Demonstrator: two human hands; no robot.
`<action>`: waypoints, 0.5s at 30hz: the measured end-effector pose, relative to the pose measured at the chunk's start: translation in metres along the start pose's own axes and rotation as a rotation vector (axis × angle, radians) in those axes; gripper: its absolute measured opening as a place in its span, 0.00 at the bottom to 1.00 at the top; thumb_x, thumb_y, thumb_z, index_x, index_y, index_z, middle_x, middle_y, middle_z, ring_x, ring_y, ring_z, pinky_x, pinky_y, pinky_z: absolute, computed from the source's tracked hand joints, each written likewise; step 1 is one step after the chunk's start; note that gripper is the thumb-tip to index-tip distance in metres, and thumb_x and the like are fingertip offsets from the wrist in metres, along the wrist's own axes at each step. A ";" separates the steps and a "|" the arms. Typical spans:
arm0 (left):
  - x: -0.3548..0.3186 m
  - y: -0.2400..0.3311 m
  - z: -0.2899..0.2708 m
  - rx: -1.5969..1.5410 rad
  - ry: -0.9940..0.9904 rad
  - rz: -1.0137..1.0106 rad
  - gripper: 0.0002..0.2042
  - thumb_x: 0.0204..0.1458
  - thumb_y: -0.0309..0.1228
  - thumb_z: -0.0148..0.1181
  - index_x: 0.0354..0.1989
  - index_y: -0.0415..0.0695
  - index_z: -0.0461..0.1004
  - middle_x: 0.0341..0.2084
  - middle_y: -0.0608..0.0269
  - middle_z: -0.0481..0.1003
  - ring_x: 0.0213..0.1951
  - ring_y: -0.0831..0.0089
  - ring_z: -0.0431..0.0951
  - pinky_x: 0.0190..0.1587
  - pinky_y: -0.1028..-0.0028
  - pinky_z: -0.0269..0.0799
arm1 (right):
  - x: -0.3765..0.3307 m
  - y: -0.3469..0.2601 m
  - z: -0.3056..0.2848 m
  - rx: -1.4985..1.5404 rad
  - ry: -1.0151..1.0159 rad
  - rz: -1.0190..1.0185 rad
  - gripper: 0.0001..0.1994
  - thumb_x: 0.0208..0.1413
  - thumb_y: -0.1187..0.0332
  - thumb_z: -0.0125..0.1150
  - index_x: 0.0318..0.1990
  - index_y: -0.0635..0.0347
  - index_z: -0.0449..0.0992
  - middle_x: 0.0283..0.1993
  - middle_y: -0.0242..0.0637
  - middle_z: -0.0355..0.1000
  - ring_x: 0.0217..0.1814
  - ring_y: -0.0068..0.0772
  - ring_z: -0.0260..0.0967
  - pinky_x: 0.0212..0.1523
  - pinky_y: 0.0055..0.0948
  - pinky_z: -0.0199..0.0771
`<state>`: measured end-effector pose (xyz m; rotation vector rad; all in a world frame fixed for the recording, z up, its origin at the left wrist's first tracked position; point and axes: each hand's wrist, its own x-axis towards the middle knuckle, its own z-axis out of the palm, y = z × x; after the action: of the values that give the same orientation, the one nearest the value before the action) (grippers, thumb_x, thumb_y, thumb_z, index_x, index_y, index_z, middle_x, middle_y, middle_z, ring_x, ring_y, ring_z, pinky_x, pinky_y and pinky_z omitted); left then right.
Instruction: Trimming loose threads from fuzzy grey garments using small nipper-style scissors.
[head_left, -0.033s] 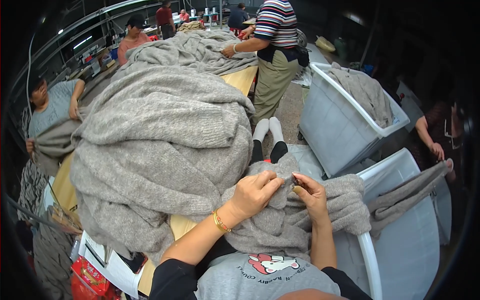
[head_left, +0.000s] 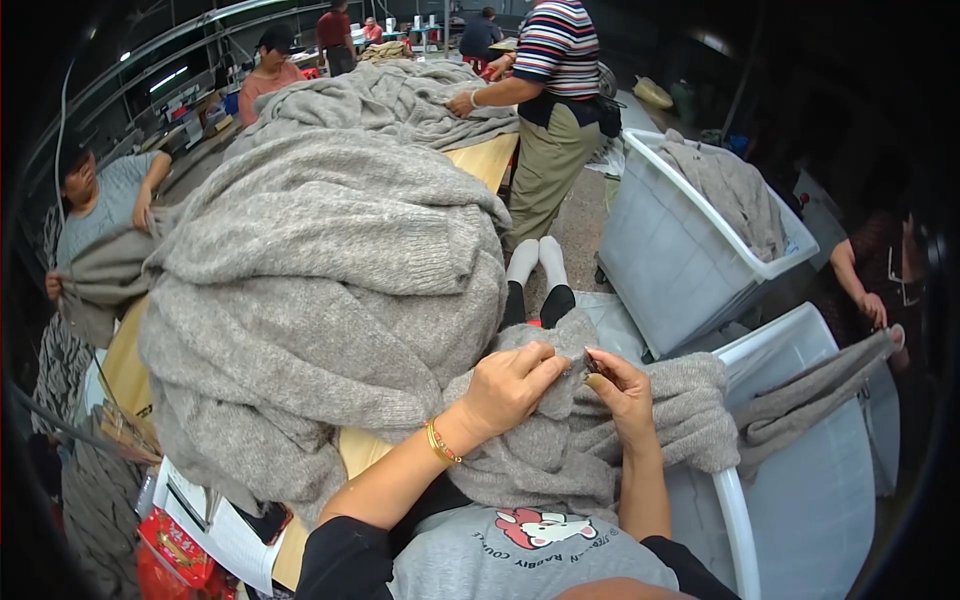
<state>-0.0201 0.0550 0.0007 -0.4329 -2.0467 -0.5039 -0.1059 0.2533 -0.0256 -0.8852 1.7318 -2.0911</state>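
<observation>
On the lap, right below the camera, lies a grey knitted sweater (head_left: 560, 450), and both hands are on it. Left hand (head_left: 510, 385) curls nearly closed, fingers pinching a fold of the knit at its top edge. Right hand (head_left: 620, 395) sits just beside it, fingertips pressed together on the same fold (thumbs almost meeting). The garment drapes under and past the hands, spilling right over the rim of a white plastic bin (head_left: 790, 480). To the left, a big heap of grey sweaters (head_left: 320, 300) covers the table (head_left: 490, 158). Farther off, a person in a striped shirt (head_left: 555, 60) stands touching another pile.
</observation>
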 end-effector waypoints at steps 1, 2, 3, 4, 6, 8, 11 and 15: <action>-0.001 -0.001 0.000 0.005 0.015 -0.007 0.08 0.46 0.25 0.63 0.36 0.46 0.78 0.29 0.64 0.74 0.24 0.69 0.75 0.24 0.72 0.70 | 0.000 0.001 0.001 -0.023 0.019 -0.002 0.19 0.55 0.76 0.64 0.55 0.66 0.74 0.51 0.31 0.72 0.50 0.18 0.68 0.51 0.17 0.67; -0.002 -0.002 0.001 -0.001 0.018 0.003 0.08 0.46 0.26 0.63 0.36 0.46 0.78 0.29 0.65 0.74 0.23 0.69 0.75 0.24 0.72 0.70 | 0.000 -0.001 0.002 -0.032 0.006 -0.002 0.19 0.55 0.76 0.64 0.55 0.66 0.74 0.51 0.31 0.72 0.50 0.18 0.68 0.51 0.17 0.67; -0.003 -0.003 0.000 -0.007 0.015 0.015 0.08 0.46 0.27 0.64 0.36 0.46 0.78 0.29 0.65 0.74 0.23 0.70 0.75 0.24 0.72 0.70 | 0.000 -0.002 0.003 -0.030 0.015 -0.011 0.19 0.55 0.76 0.64 0.55 0.66 0.74 0.51 0.31 0.72 0.50 0.18 0.68 0.51 0.17 0.67; -0.003 -0.003 -0.001 -0.003 0.021 0.011 0.08 0.46 0.27 0.64 0.36 0.46 0.78 0.29 0.65 0.74 0.23 0.70 0.75 0.24 0.72 0.70 | 0.000 -0.003 0.005 -0.026 0.025 -0.019 0.19 0.55 0.76 0.65 0.55 0.66 0.74 0.51 0.31 0.72 0.50 0.18 0.68 0.52 0.18 0.67; -0.005 -0.003 0.000 -0.023 -0.020 -0.010 0.08 0.46 0.27 0.64 0.35 0.46 0.77 0.27 0.64 0.73 0.23 0.68 0.75 0.24 0.70 0.70 | 0.000 -0.004 0.006 -0.030 0.023 -0.030 0.19 0.55 0.76 0.65 0.55 0.66 0.75 0.50 0.31 0.72 0.50 0.18 0.68 0.51 0.18 0.67; -0.004 -0.007 0.000 -0.015 -0.026 -0.006 0.08 0.46 0.27 0.64 0.35 0.46 0.76 0.25 0.63 0.72 0.23 0.67 0.74 0.24 0.69 0.70 | 0.004 -0.001 0.005 -0.091 0.035 -0.025 0.18 0.55 0.77 0.64 0.55 0.65 0.75 0.49 0.31 0.73 0.49 0.18 0.69 0.51 0.18 0.68; -0.013 -0.012 0.005 -0.036 0.042 -0.019 0.08 0.44 0.25 0.64 0.34 0.46 0.75 0.20 0.61 0.69 0.22 0.62 0.74 0.25 0.66 0.69 | 0.009 0.002 0.010 -0.204 0.044 -0.016 0.18 0.54 0.78 0.63 0.53 0.65 0.76 0.49 0.33 0.75 0.50 0.21 0.70 0.52 0.21 0.69; 0.001 -0.012 0.004 -0.108 0.075 0.031 0.07 0.46 0.23 0.60 0.34 0.45 0.75 0.24 0.60 0.74 0.25 0.61 0.77 0.27 0.67 0.71 | 0.004 -0.014 0.010 -0.288 0.014 -0.064 0.18 0.55 0.77 0.61 0.54 0.65 0.76 0.51 0.34 0.75 0.51 0.21 0.70 0.55 0.22 0.69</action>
<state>-0.0297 0.0469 -0.0026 -0.5024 -1.9442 -0.6051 -0.1007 0.2462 -0.0104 -1.0165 2.0733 -1.9186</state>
